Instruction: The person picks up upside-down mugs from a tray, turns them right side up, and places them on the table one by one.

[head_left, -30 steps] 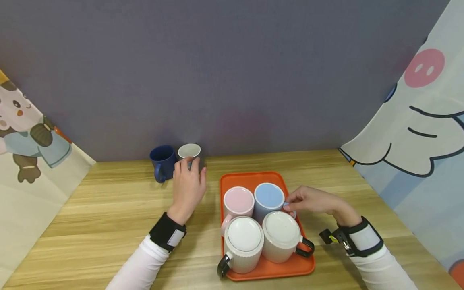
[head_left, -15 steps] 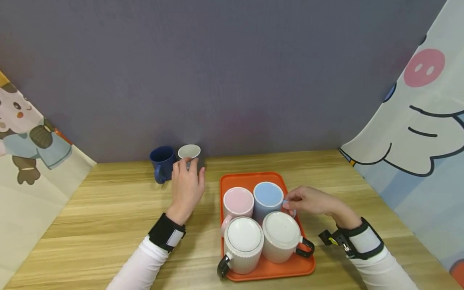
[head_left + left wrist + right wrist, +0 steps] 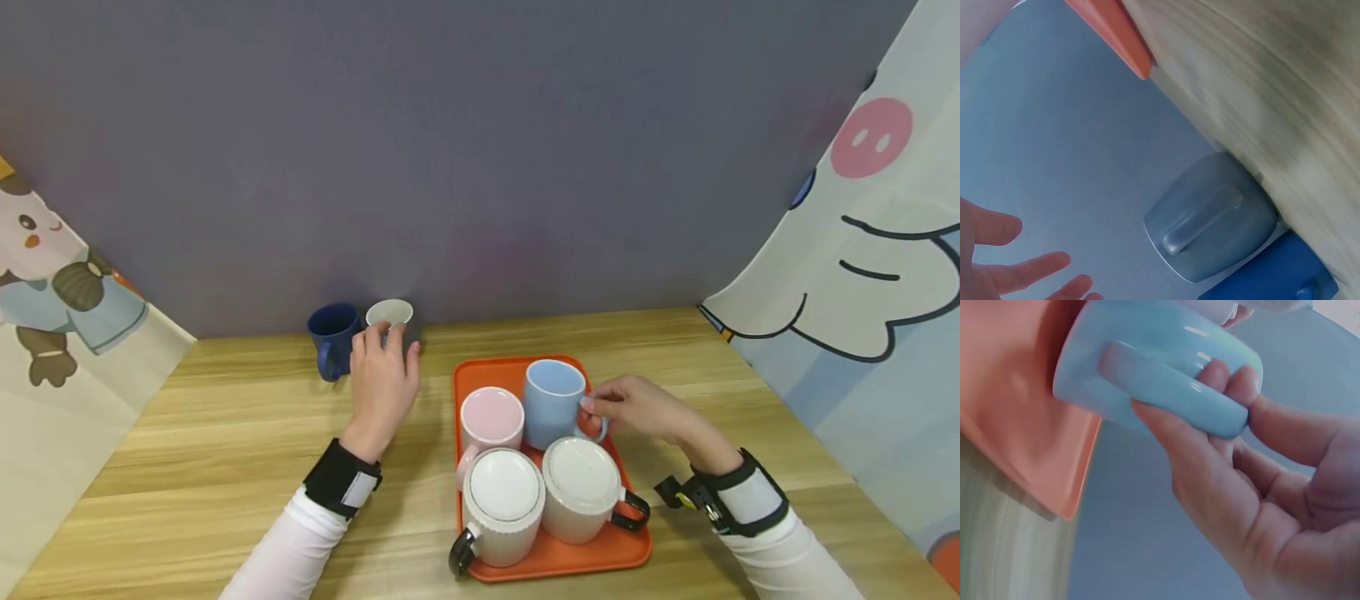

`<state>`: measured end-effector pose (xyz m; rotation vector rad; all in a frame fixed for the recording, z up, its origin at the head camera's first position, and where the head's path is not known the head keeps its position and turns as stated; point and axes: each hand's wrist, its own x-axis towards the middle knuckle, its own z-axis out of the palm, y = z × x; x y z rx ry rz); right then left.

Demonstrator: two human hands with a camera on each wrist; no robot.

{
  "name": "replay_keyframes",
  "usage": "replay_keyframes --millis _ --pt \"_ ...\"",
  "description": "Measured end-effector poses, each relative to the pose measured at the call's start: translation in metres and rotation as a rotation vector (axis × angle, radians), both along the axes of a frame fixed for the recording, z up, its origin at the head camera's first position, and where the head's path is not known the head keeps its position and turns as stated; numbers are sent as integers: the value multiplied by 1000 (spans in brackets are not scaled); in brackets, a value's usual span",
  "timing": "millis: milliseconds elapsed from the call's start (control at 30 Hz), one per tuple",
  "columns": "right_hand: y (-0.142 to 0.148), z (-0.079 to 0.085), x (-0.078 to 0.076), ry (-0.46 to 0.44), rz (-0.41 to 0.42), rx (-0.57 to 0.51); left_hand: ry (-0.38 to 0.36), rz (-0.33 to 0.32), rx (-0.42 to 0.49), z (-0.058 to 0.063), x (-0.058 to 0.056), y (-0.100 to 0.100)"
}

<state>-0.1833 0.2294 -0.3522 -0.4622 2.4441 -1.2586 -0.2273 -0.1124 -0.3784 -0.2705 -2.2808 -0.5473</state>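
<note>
My right hand pinches the handle of a light blue mug at the back right of an orange tray. The mug is upside down, its flat base facing up. In the right wrist view, thumb and fingers wrap the handle while the mug's wider end sits close against the tray. My left hand hovers in front of an upright grey mug, fingers spread and loosely bent. The left wrist view shows that hand apart from the grey mug, whose handle faces the camera.
A dark blue mug stands left of the grey one, against the grey backdrop. On the tray are an upturned pink mug and two upturned white mugs with black handles, one left and one right.
The light blue mug has risen and shifted toward the back in my right hand's grip, and more of its side shows. My left hand has barely moved.
</note>
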Motion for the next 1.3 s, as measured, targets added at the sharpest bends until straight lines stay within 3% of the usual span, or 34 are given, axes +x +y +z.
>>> replay_keyframes --millis 200,767,1300 --pt "5 -3 -9 -50 -56 -116 2 0 14 3 -1 3" --pt "4 10 -35 -138 -166 -449 19 -32 94 25 -1 19" --pt "-8 29 -44 -185 -146 -738 61 -115 187 44 3 43"
